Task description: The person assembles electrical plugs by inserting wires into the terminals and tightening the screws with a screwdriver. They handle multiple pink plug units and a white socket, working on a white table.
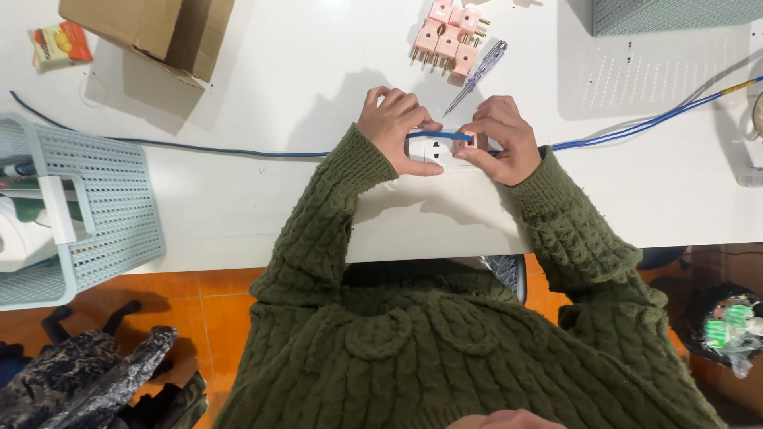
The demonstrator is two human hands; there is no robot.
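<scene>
A white wall socket (434,148) lies on the white table (262,191), held between both hands. My left hand (392,125) grips its left end, fingers curled over the top. My right hand (503,137) holds the right end and pinches a small pink plug (470,141) against the socket. A blue cable (439,136) crosses the socket's top and runs off to both sides under my hands. Both arms wear dark green knitted sleeves.
Several pink plugs (447,38) and a tester screwdriver (477,75) lie just beyond my hands. A cardboard box (151,32) is at the far left, a pale perforated basket (95,199) at the left edge, another basket (675,14) at the top right. Blue cables (660,119) trail right.
</scene>
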